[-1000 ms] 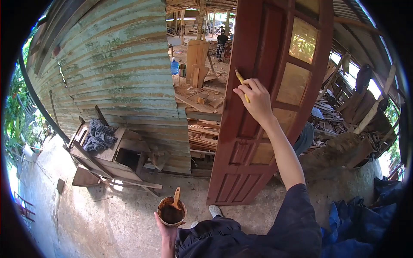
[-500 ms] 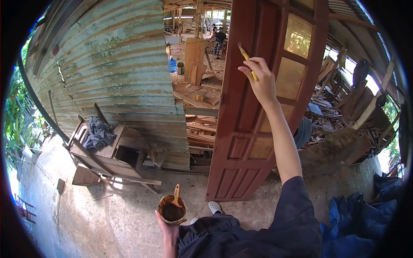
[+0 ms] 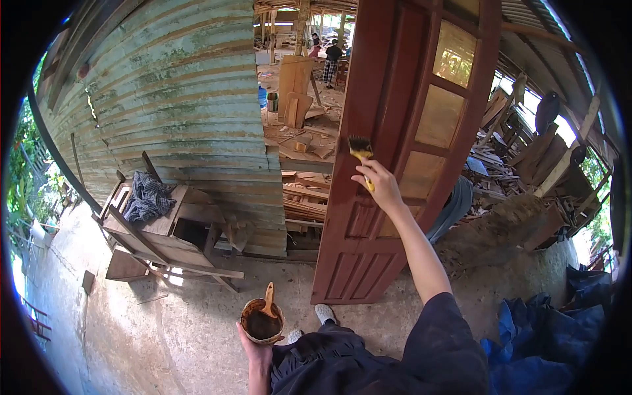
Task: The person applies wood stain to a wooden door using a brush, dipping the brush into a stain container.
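Concrete floor (image 3: 158, 329), worn and stained, sunlit patches at the left. Corrugated metal wall (image 3: 197, 99), pale green with rusty bands. Against its lower part: one rough wooden cabinet (image 3: 158, 227), tilted in view, a crumpled dark checked cloth (image 3: 149, 197) on top. Beyond the wall's edge: an open workshop, boards (image 3: 294, 82) leaning, offcuts across the ground, two people (image 3: 332, 58) in the distance. Far right: a heap of scrap wood (image 3: 484, 174); below it, a crumpled blue tarp (image 3: 540, 329).

Centre: one red-brown door (image 3: 355, 224), standing upright, raised panels down its face, a column of amber-tinted panes (image 3: 436, 117) at its right side.

Right hand (image 3: 383, 187): I have it gripping the yellow handle of a flat brush (image 3: 361, 150), dark bristles at the door's left portion; contact I cannot confirm.

Left hand (image 3: 257, 350): I have it cupped beneath a round pot (image 3: 263, 322), dark inside, wide-handled brush (image 3: 269, 299) resting within, handle up.
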### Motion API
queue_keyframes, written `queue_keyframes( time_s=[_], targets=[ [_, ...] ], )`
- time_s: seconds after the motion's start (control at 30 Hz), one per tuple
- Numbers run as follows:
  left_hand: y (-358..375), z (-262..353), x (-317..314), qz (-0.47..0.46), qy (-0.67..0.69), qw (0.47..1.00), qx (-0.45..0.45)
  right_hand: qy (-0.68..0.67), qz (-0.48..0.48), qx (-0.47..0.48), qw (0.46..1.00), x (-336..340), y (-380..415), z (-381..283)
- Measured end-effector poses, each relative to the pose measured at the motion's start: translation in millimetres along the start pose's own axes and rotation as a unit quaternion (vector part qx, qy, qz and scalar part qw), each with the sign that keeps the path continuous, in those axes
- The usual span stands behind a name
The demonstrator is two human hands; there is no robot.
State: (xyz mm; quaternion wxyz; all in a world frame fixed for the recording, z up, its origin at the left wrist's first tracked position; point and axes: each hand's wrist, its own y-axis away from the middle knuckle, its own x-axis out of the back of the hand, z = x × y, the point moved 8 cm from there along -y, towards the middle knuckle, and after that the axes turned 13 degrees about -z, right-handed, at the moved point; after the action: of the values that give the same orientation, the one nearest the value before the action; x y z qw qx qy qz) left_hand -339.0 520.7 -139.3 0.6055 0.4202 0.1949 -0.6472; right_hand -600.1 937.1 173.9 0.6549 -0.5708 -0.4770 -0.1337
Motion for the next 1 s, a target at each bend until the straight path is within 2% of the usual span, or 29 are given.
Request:
queue_keyframes(
  time_s=[0.17,0.3,0.37,0.4,0.43,0.5,0.57,0.63,0.7,0.77,0.9,1.0],
  targets=[
    [4.9,6.7,-1.1,0.003,0.001,1.000,0.015,-0.013,-0.038,-0.027,0.999,-36.6,45.0,-12.2],
    [4.4,11.9,-6.1,0.018,0.004,1.000,0.018,-0.024,-0.097,-0.010,0.995,-75.4,69.6,-22.4],
    [3.0,13.7,-5.7,-0.005,-0.001,1.000,0.009,-0.067,-0.168,-0.056,0.982,-96.5,78.2,-21.7],
    [2.6,13.3,-5.0,-0.005,-0.002,1.000,0.012,-0.106,-0.210,-0.045,0.971,-101.1,76.3,-24.6],
    [2.0,13.2,-3.7,0.001,0.007,1.000,0.008,-0.106,-0.211,-0.046,0.971,-98.9,70.7,-24.3],
    [3.7,13.3,-1.5,0.009,0.016,1.000,0.003,-0.117,-0.355,-0.060,0.926,-117.6,63.7,-23.4],
    [3.6,15.1,-3.1,-0.011,0.011,1.000,0.008,-0.106,-0.364,-0.047,0.924,-111.2,39.3,-19.1],
    [3.7,15.1,0.5,0.007,0.009,1.000,0.005,-0.113,-0.240,-0.033,0.964,-70.3,-0.5,-17.6],
    [5.8,14.3,5.6,0.026,0.008,1.000,0.003,-0.118,-0.191,-0.067,0.972,-26.1,-41.9,-16.5],
    [5.9,13.7,9.1,0.022,0.010,1.000,0.015,-0.106,-0.210,-0.089,0.968,3.1,-78.4,-8.6],
    [4.4,15.0,16.0,0.035,0.011,0.999,0.011,-0.073,-0.073,0.010,0.995,70.3,-141.7,-5.8],
    [1.9,17.3,13.5,0.014,0.014,1.000,0.005,-0.050,0.007,0.034,0.998,110.1,-182.0,5.1]
  ],
)
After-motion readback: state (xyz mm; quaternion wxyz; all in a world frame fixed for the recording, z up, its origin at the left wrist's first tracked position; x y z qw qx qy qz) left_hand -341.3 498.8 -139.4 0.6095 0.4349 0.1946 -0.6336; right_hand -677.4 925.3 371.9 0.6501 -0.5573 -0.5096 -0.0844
